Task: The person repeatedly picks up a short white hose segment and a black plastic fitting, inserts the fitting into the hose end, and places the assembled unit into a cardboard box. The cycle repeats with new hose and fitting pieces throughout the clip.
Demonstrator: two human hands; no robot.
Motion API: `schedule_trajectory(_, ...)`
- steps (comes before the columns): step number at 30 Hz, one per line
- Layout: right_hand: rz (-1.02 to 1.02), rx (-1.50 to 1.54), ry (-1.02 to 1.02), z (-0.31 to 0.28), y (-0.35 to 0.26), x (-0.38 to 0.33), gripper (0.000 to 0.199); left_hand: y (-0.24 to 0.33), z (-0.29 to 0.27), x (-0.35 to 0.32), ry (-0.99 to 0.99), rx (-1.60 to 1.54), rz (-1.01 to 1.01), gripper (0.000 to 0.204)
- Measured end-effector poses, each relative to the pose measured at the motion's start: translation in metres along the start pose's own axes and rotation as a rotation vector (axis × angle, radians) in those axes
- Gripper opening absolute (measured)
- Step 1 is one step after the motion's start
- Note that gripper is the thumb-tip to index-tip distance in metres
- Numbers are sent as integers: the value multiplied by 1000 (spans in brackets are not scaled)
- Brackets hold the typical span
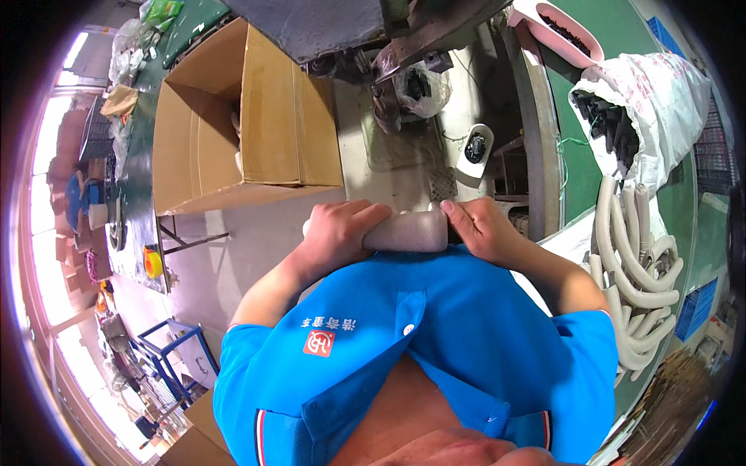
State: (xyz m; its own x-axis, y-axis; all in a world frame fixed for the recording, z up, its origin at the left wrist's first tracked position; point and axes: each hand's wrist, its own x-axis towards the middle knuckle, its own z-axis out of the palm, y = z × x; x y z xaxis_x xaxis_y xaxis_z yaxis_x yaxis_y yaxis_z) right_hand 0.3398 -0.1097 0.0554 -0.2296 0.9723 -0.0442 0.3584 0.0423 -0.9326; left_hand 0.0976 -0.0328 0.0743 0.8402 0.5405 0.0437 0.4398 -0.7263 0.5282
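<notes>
Close in front of my blue shirt I hold a grey foam-covered tube [408, 232] crosswise. My left hand [342, 228] is wrapped round its left part, fingers over the top. At the right end, my right hand [483, 226] is closed, with the thumb against the tube's rim. Something dark shows in the narrow gap under that thumb; I cannot make out what it is. Several similar curved grey tubes [639, 256] lie piled to my right. Above them, a white sack [660, 101] lies with its mouth towards me, full of black parts [610, 128].
Ahead, a dark metal machine [334, 31] overhangs the work area. An open cardboard box [291, 116] with grey pieces inside stands at the left. Small black parts fill a pink tray [536, 14] and a white tray [483, 159]. Yellow tape [153, 262] sits on the left table's edge.
</notes>
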Motion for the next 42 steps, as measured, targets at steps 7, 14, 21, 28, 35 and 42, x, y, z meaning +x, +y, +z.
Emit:
schedule_trajectory(7,309,753,312,-46,36,8,37,-40,-12,-29,492,-46,-250,40)
schedule_trajectory(14,579,1025,775,3,158,-23,32,-62,-7,-18,1053,-1224,-486,32)
schedule_trajectory(21,-21,1006,190,-11,93,-5,43,-164,125,8,-83,-822,-760,49)
schedule_trajectory(28,6,290,359,33,58,-27,53,26,32,117,315,-1161,318,72)
schedule_trajectory(35,147,449,398,36,39,-41,37,82,49,142,285,-1428,406,55)
schedule_trajectory(42,153,530,523,47,39,-43,37,79,63,149,172,-1319,394,36)
